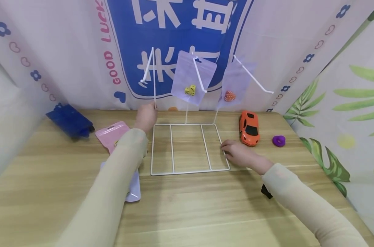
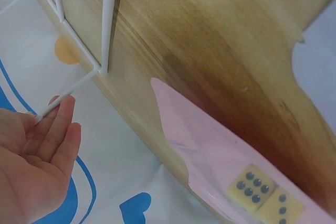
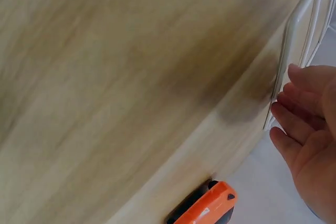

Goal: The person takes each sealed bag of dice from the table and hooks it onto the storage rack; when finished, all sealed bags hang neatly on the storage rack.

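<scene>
A white wire display rack [image 1: 191, 173] stands on the wooden table, its flat base lying down and three hooked uprights rising at the back. My left hand [image 1: 146, 116] holds the left upright low down; in the left wrist view its thumb and fingers pinch the rod. At the base's right side, my right hand [image 1: 237, 153] grips the side wire between thumb and fingers. From the middle hook hangs a lilac zip bag [image 1: 182, 73] with yellow dice. A second lilac bag [image 1: 236, 79], containing an orange spotted piece, hangs at the right hook. The left hook [image 1: 147, 65] is bare.
Left of the rack lie a pink bag [image 1: 108, 133] with dice, a lilac bag [image 1: 135, 188] partly under the left sleeve, and a blue packet [image 1: 70, 120]. To the right are an orange toy car [image 1: 249, 128], a purple ring [image 1: 278, 141] and a black object [image 1: 266, 191].
</scene>
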Tool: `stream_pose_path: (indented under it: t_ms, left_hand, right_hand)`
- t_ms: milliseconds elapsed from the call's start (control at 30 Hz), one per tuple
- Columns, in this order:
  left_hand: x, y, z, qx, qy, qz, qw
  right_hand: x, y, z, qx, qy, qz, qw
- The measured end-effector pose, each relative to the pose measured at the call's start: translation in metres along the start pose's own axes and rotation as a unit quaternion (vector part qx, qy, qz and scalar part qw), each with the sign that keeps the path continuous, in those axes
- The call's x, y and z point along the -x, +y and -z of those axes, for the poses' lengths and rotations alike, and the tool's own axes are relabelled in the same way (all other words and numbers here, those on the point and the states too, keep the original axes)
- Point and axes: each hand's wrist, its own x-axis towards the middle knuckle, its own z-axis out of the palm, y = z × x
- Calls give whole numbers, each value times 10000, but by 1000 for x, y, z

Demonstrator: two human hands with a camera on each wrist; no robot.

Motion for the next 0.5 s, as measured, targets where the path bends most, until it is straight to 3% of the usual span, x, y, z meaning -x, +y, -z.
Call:
stream_pose_path:
  t_ms: [233,367,500]
  left_hand:
    - [19,-17,22,377,-57,54,9993]
    - [35,-23,48,314,-652,73,9974]
    - [65,-25,76,39,-1444,43,9895]
  right_hand:
    - [-3,-6,-5,-10,207,309,9993]
    - [1,-5,-6,-15,292,207,9994]
    - [4,-3,-6,-21,343,24,9994]
